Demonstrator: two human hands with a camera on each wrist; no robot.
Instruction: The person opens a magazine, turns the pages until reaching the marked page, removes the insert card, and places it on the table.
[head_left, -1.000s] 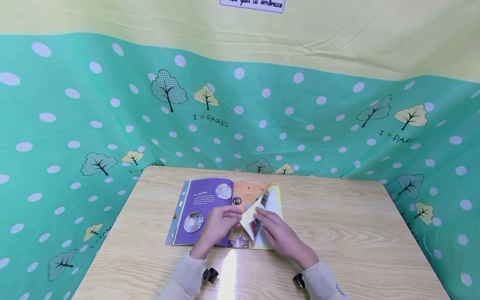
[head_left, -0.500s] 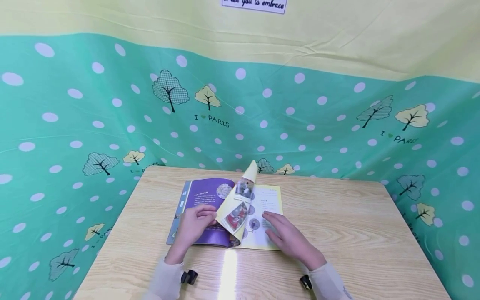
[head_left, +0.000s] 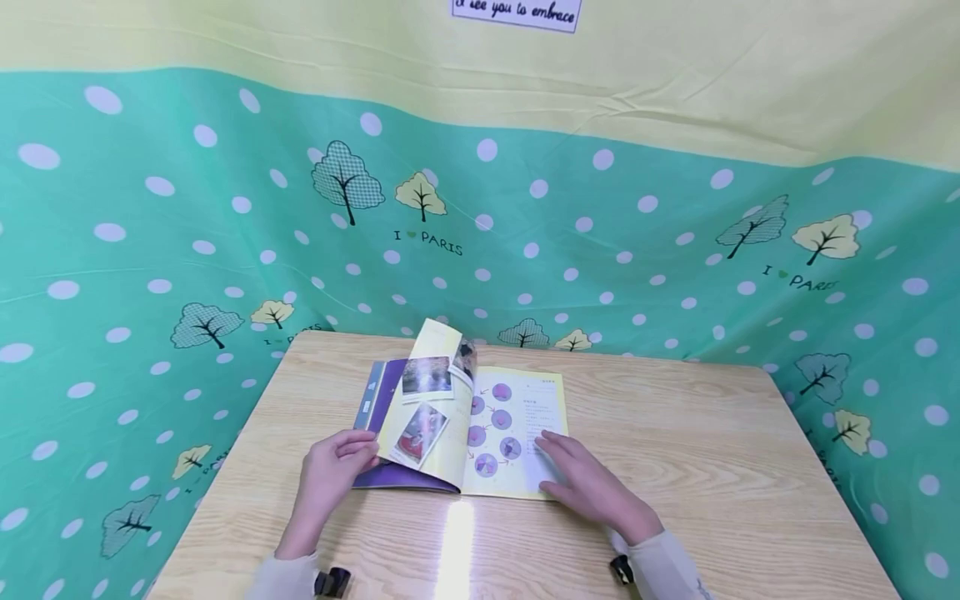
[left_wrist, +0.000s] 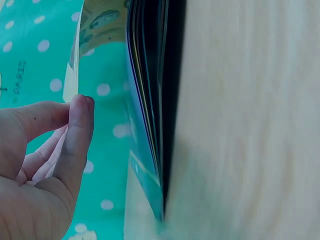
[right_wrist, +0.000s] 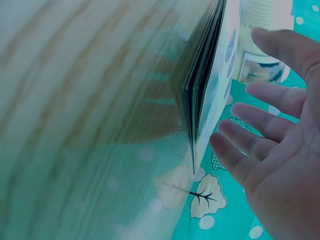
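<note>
An open book (head_left: 517, 483) lies on the table, its right page white with a yellow border and round pictures. A cream page (head_left: 442, 337) with photos on it stands raised and curves over the purple left page (head_left: 405, 477). My left hand (head_left: 333, 467) pinches that page by its lower outer corner; in the left wrist view the thumb and index finger of the left hand (left_wrist: 55, 150) meet at the page edge. My right hand (head_left: 588, 487) hovers over the right page's outer edge. Spread, straight fingers of the right hand (right_wrist: 272, 120) hold nothing in the right wrist view.
The light wood table (head_left: 675, 450) carries the book near its middle, with a bright glare strip in front. Behind and at both sides hangs a green cloth (head_left: 480, 250) with white dots and trees. Black wrist devices (head_left: 332, 582) show at the cuffs.
My left hand has carried the cream page from the right side across the spine to the left, uncovering the right page. The right hand has let go of the page and drawn slightly right.
</note>
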